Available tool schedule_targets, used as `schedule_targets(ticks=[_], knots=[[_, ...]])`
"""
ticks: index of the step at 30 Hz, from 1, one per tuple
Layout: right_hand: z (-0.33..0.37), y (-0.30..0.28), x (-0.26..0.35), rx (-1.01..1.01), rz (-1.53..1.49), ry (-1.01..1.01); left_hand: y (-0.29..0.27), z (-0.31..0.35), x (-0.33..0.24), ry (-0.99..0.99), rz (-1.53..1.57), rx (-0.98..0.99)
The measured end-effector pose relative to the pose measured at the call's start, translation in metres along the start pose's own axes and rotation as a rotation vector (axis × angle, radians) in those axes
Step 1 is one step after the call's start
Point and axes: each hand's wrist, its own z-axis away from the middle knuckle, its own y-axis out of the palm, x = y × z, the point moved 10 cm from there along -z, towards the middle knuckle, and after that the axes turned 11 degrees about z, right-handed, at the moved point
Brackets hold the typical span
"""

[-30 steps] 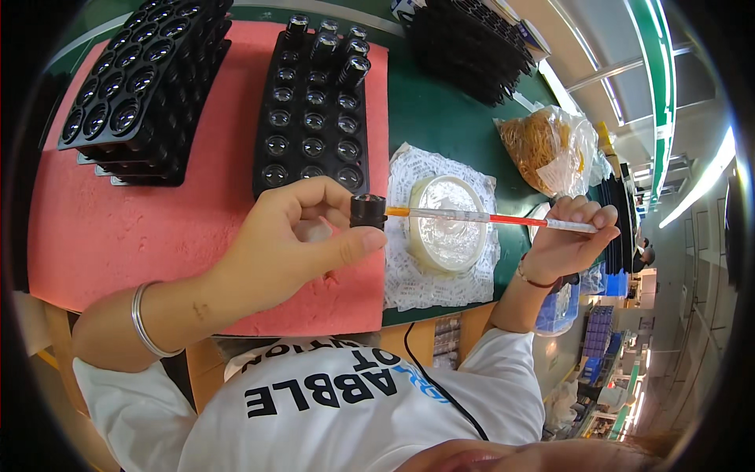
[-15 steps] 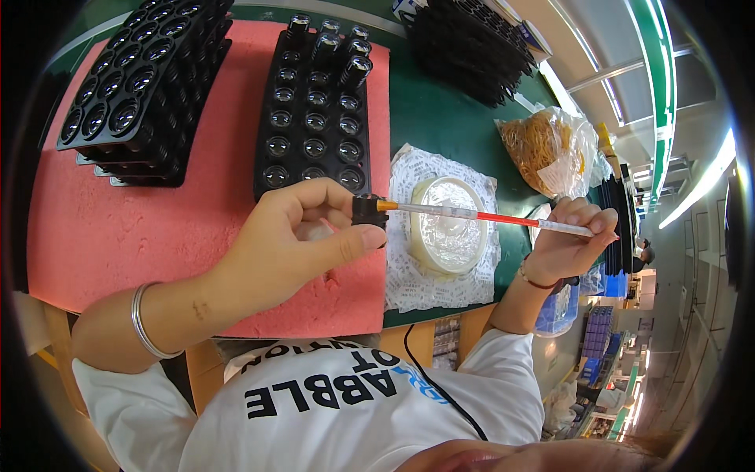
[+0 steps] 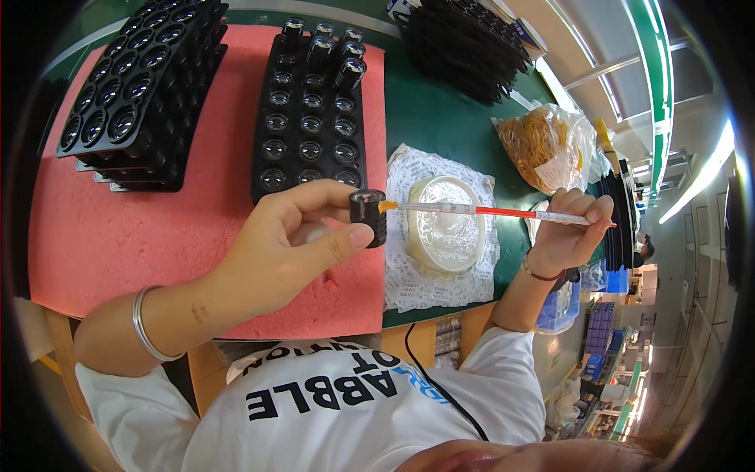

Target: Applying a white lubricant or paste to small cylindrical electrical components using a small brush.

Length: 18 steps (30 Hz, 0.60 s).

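My left hand (image 3: 303,236) pinches a short black cylinder (image 3: 367,224), which looks like a lens barrel, between thumb and fingers above the pink foam mat. My right hand (image 3: 570,224) grips a slim paintbrush (image 3: 503,212) by the end of its red and whitish handle. Its yellowish bristles meet the cylinder's right side near the upper rim. Beyond my left hand lies a black tray (image 3: 330,169) with rows of shiny lens pieces, several taller black barrels standing at its far end. Below the brush sits a round, pale dish (image 3: 414,228) with a shiny, film-like surface.
A stack of black trays with lenses (image 3: 118,141) stands on the pink foam mat (image 3: 157,236) at left. Printed paper (image 3: 401,291) lies under the dish. A clear bag of tan bands (image 3: 543,145) and a black pile (image 3: 464,55) rest on the green table (image 3: 421,118).
The black cylinder has turned in my left fingers, showing more of its upper end. The brush has shifted slightly, its bristles now more visible at the cylinder's side.
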Motion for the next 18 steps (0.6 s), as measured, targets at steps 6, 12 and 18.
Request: schedule_targets(ticks=[6,12,18], knots=[[-0.001,-0.001,0.004,-0.028,0.042,-0.020,0.005,0.003,-0.006,-0.026,-0.058,0.058],[-0.003,-0.018,-0.002,-0.179,-0.076,0.003,0.012,0.006,-0.008,0.084,-0.045,0.113],[-0.003,-0.030,0.005,-0.245,-0.082,-0.012,0.032,0.029,-0.078,0.513,-0.624,0.121]])
